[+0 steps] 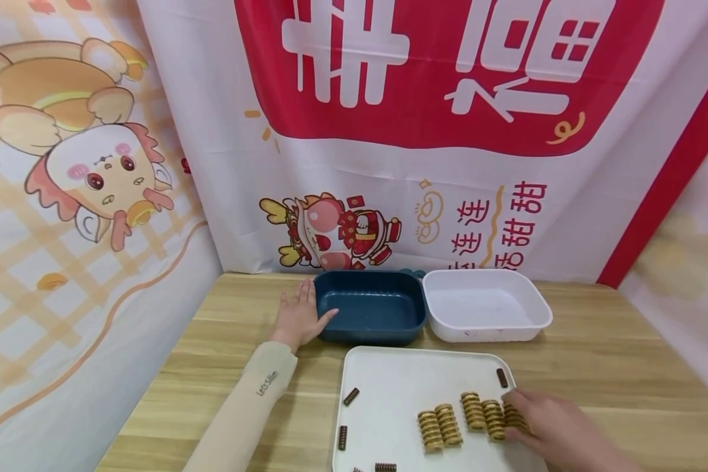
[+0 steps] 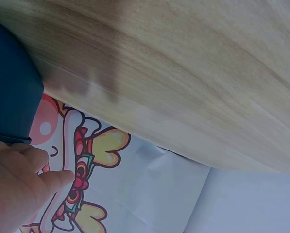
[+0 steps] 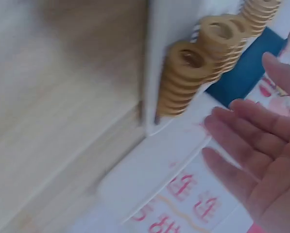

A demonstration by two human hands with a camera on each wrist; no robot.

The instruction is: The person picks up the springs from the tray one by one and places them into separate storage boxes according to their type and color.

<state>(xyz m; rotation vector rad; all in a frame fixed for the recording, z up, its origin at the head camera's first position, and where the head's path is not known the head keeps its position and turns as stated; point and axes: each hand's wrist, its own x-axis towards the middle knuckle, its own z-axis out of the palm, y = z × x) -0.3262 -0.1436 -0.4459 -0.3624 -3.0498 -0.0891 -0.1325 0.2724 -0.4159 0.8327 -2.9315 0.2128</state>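
My left hand (image 1: 297, 318) rests along the left side of a dark blue bin (image 1: 324, 328), its fingers straight and the thumb over the rim. In the left wrist view that hand (image 2: 18, 182) shows at the bin's edge. My right hand (image 1: 557, 426), blurred, is at the rightmost of several gold coil springs (image 1: 473, 412) lying on a white tray (image 1: 389, 393). From the right wrist, the fingers of the right hand (image 3: 261, 150) are spread and hold nothing, beside the springs (image 3: 179, 82). They partly cover the rightmost spring in the head view.
A white bin (image 1: 488, 333) stands against the blue one, behind the tray. Several small dark brown springs lie near the tray's edges, one (image 1: 502, 378) at the right and another (image 1: 343, 437) at the left. Printed cloth (image 1: 354, 164) hangs behind the wooden table (image 1: 602, 341).
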